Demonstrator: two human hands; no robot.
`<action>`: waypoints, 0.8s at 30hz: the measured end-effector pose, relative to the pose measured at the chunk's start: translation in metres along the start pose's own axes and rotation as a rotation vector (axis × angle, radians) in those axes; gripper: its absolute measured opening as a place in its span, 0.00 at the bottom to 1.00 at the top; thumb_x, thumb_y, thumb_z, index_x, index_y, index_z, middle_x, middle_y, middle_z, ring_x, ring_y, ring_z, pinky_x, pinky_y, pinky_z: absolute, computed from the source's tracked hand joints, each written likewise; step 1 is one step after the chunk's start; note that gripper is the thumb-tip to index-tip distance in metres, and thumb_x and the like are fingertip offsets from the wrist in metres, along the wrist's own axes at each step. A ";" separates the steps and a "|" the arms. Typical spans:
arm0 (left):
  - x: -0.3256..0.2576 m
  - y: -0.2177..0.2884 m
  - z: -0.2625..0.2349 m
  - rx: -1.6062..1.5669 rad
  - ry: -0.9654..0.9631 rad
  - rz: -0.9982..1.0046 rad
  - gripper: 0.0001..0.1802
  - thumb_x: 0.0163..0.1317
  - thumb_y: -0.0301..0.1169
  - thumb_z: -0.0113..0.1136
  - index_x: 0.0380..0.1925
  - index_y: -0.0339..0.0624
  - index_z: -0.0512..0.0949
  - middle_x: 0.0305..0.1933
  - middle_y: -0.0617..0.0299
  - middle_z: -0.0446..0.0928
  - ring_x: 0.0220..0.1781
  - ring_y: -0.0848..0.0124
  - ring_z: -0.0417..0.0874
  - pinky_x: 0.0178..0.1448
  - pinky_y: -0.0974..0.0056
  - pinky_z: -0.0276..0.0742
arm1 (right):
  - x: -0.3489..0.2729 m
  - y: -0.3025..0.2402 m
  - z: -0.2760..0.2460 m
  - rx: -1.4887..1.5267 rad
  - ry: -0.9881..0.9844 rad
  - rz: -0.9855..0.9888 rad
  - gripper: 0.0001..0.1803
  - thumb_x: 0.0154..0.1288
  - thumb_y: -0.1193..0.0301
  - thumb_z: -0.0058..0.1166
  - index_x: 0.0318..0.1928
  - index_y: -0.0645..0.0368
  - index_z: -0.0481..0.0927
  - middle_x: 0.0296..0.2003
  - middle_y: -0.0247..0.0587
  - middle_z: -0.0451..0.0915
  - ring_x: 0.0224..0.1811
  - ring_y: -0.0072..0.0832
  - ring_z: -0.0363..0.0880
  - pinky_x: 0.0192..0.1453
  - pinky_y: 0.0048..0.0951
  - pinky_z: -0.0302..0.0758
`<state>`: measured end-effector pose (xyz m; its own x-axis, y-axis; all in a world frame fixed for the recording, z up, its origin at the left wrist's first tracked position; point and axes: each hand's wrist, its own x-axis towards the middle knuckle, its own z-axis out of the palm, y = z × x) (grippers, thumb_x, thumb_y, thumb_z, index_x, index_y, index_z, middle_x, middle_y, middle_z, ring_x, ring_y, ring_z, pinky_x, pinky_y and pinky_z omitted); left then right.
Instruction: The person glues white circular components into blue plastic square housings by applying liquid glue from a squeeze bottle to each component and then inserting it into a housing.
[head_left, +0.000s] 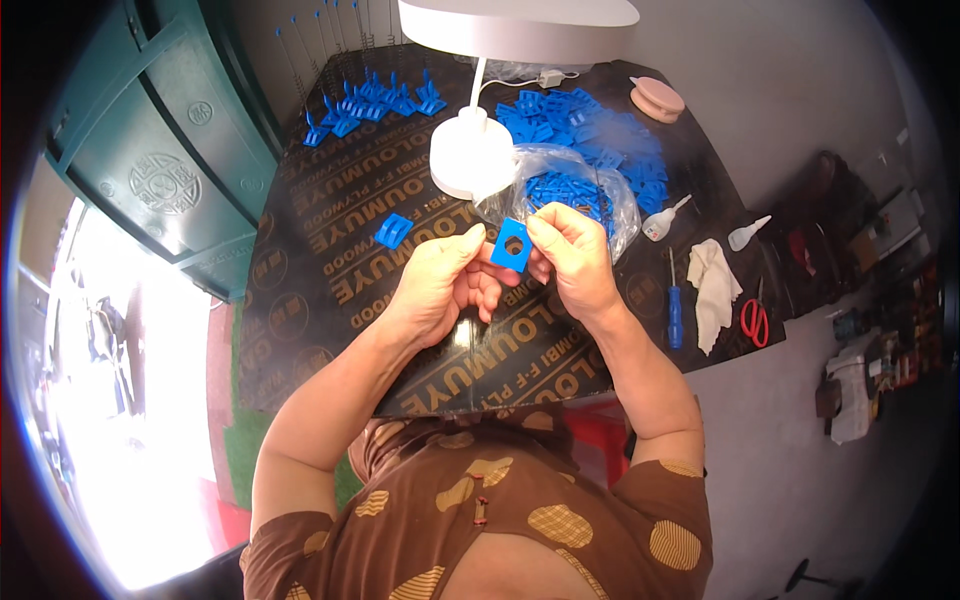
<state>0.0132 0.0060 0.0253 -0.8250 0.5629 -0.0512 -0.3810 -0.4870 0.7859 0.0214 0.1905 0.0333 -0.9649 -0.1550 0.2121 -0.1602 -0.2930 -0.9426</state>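
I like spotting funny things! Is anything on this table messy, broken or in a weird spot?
Nothing looks broken or spilled. Both hands, left and right, hold a blue square piece with a round hole. One blue piece lies alone on the table, apart from the pile and the bag. That is all.

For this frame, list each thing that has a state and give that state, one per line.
blue square piece: held up off the table between both hands, round hole visible
left hand: pinching the piece's left edge
right hand: pinching its right edge
clear plastic bag: open, holding blue pieces
red scissors: closed, lying flat
blue screwdriver: lying flat, untouched
white cloth: crumpled
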 end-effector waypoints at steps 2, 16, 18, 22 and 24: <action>0.001 0.001 0.002 -0.031 -0.058 -0.018 0.22 0.69 0.44 0.48 0.39 0.31 0.77 0.35 0.45 0.80 0.24 0.69 0.80 0.25 0.66 0.79 | 0.000 0.002 -0.001 0.029 0.001 -0.013 0.08 0.68 0.70 0.51 0.32 0.61 0.76 0.22 0.28 0.74 0.20 0.10 0.67 0.21 0.13 0.61; 0.001 0.001 -0.001 -0.133 -0.274 -0.068 0.24 0.62 0.40 0.59 0.45 0.26 0.75 0.38 0.45 0.81 0.28 0.68 0.80 0.30 0.65 0.79 | -0.003 -0.007 0.008 0.075 -0.023 0.051 0.07 0.68 0.72 0.51 0.35 0.62 0.78 0.21 0.31 0.77 0.18 0.13 0.72 0.18 0.13 0.60; -0.001 0.004 0.002 -0.092 -0.264 -0.077 0.25 0.61 0.42 0.60 0.45 0.26 0.74 0.37 0.45 0.80 0.28 0.67 0.80 0.30 0.65 0.79 | -0.004 -0.008 0.009 0.079 -0.059 0.053 0.07 0.68 0.72 0.51 0.35 0.63 0.78 0.22 0.32 0.77 0.18 0.14 0.73 0.18 0.13 0.61; -0.004 0.007 0.003 -0.017 -0.236 -0.080 0.27 0.59 0.42 0.62 0.46 0.27 0.73 0.37 0.45 0.80 0.26 0.66 0.80 0.30 0.65 0.79 | -0.003 -0.006 0.007 0.031 -0.068 0.020 0.09 0.69 0.70 0.49 0.37 0.64 0.77 0.20 0.29 0.74 0.17 0.12 0.68 0.19 0.14 0.59; -0.005 0.009 0.004 -0.010 -0.255 -0.062 0.27 0.59 0.42 0.61 0.48 0.28 0.73 0.40 0.45 0.80 0.30 0.66 0.81 0.33 0.64 0.79 | 0.000 -0.005 0.005 -0.031 -0.039 -0.053 0.12 0.71 0.67 0.47 0.38 0.65 0.77 0.18 0.25 0.69 0.17 0.10 0.61 0.19 0.15 0.57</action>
<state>0.0151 0.0017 0.0355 -0.6685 0.7413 0.0595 -0.4325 -0.4526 0.7798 0.0233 0.1876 0.0393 -0.9460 -0.1772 0.2713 -0.2177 -0.2727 -0.9371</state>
